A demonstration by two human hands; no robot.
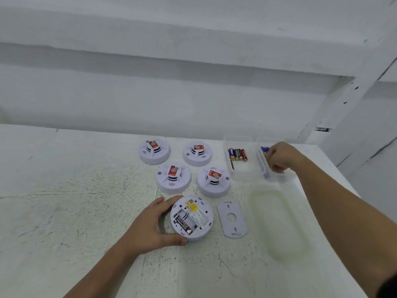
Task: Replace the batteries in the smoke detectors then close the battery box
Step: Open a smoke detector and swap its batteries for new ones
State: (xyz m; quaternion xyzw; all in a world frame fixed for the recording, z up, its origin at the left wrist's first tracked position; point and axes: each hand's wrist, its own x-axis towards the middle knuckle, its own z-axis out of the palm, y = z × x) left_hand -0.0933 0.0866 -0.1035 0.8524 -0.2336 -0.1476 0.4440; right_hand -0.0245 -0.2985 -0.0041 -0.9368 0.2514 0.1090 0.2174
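Left hand grips the rim of the upturned round white plastic smoke detector at the near middle of the white speckled counter. The open bay holds one dark battery; the other slot looks empty. Right hand is in the right compartment of the clear plastic battery box, fingers curled; cannot tell whether they hold a cell. The translucent lid lies off, near the box. Risks: taking a spent cell from the wrong compartment, or seating the new cell reversed.

Batteries partly behind right hand
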